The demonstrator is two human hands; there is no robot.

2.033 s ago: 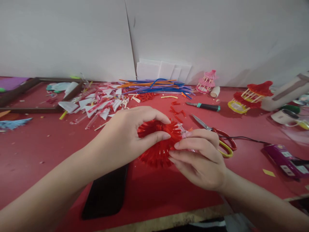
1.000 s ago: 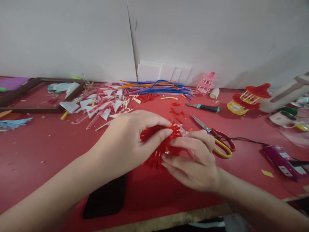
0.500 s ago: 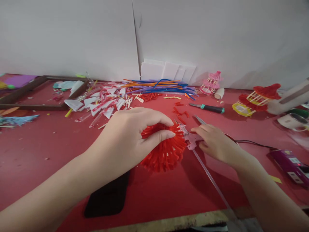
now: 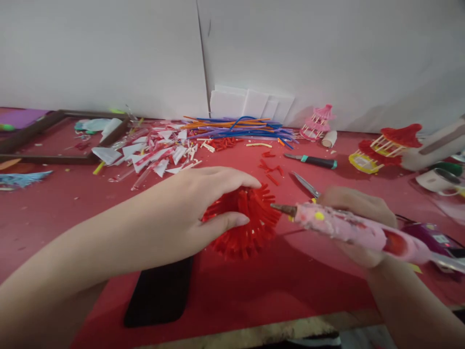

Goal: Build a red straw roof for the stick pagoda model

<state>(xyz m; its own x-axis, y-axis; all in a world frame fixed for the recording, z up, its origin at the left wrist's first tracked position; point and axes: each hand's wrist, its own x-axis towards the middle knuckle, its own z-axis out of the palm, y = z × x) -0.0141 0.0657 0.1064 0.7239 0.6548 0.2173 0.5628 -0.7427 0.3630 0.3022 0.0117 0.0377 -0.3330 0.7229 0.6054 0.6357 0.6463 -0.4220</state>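
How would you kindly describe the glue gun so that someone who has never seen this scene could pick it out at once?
On the red table, find the right hand, to the right of the red fringed piece. It holds the glue gun, its dark tip pointing left. Unlike the scissors beyond it, it has a pink body with a yellow spot.

The left grip holds the red fringe between thumb and fingers, above the table. The right grip holds the pink glue gun; its nozzle points left, at the fringe edge; contact cannot be determined. Scissors, partly hidden, and a cutter lie beyond the right grip. A phone lies nearer the wearer than the left grip.
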